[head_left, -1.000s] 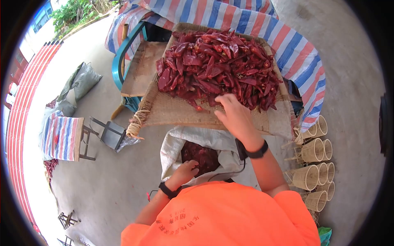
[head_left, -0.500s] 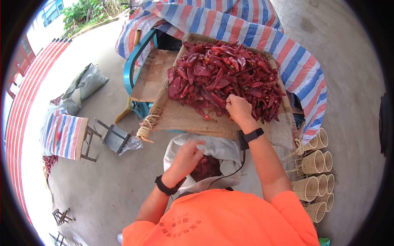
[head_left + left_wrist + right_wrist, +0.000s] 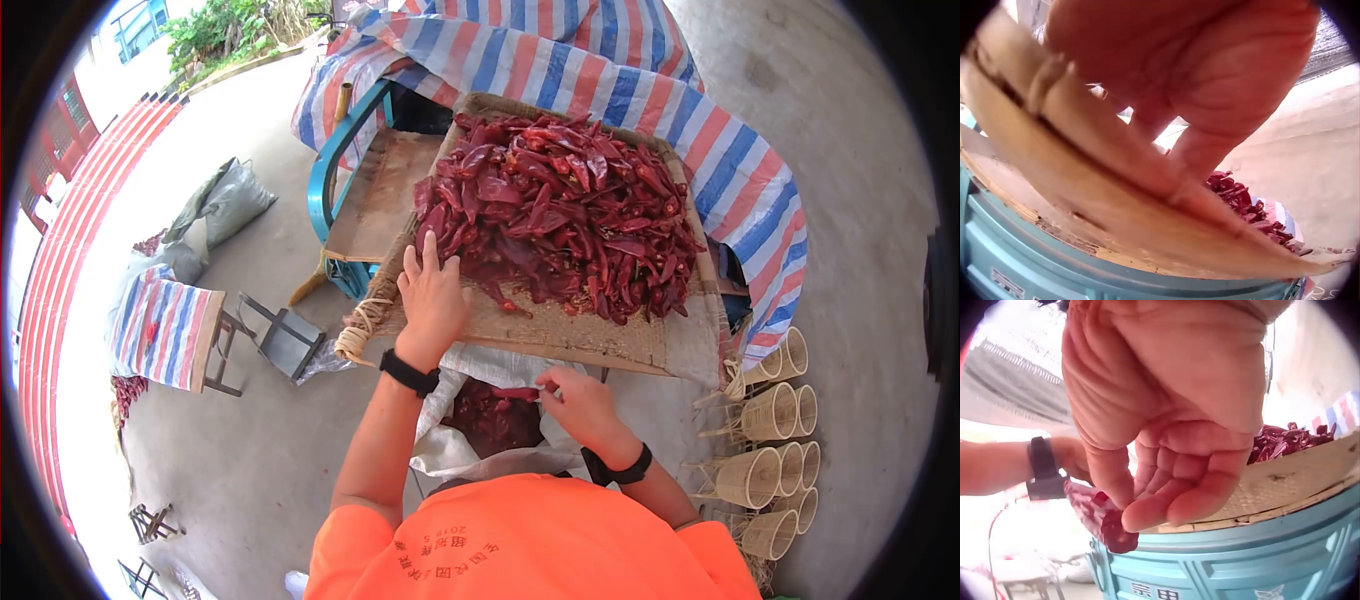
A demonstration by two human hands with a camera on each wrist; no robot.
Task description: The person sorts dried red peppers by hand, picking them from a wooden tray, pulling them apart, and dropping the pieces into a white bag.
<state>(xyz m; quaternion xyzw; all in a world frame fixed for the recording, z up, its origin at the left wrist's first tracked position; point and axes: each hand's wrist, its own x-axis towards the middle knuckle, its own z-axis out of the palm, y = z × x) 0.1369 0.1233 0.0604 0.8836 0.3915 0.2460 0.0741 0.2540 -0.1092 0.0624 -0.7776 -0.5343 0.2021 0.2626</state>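
A big heap of dried red chillies (image 3: 560, 215) lies on a woven mat tray (image 3: 560, 330). My left hand (image 3: 432, 292) rests flat on the tray's near left edge, fingers straight toward the heap; the left wrist view shows its fingers (image 3: 1210, 169) pressed on the tray rim (image 3: 1116, 206). My right hand (image 3: 580, 400) hovers over the open white sack (image 3: 470, 455) below the tray and pinches a red chilli (image 3: 1100, 515) between thumb and fingers. The sack holds more chillies (image 3: 490, 415).
The tray sits on a teal frame (image 3: 330, 180) beside a striped tarp (image 3: 700, 130). Several small woven baskets (image 3: 770, 450) stand at the right. A small metal stool (image 3: 275, 335), a striped bag (image 3: 165, 325) and grey sacks (image 3: 215, 205) lie on the concrete at the left.
My left hand rose from the sack to the tray's left edge. My right hand came back from the heap to above the sack, holding a chilli.
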